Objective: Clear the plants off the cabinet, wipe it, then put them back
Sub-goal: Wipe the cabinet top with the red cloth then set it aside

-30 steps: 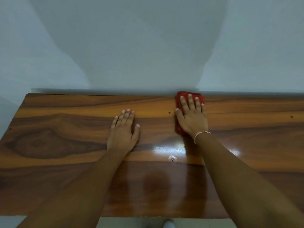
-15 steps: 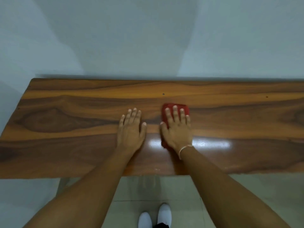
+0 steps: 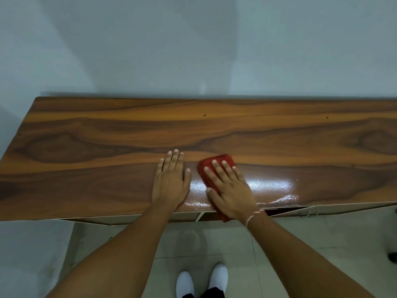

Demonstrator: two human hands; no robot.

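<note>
The wooden cabinet top (image 3: 86, 147) spans the view, glossy with dark grain, and no plants are in sight. My right hand (image 3: 227, 188) presses flat on a folded red cloth (image 3: 219, 161) near the front edge, right of centre. The cloth's near end hangs slightly past the front edge under my wrist. My left hand (image 3: 171, 179) lies palm down on the bare wood just left of the cloth, fingers together, holding nothing.
A pale wall (image 3: 193, 50) rises directly behind the cabinet. Below the front edge the cabinet doors (image 3: 322, 210) show, one ajar on the right. My white shoes (image 3: 202, 278) stand on the tiled floor. A dark object (image 3: 392, 257) sits at the right edge.
My right hand has dragged the red cloth from the back edge toward the front edge. The left hand stayed flat on the wood. The view has tilted down, showing floor and shoes.
</note>
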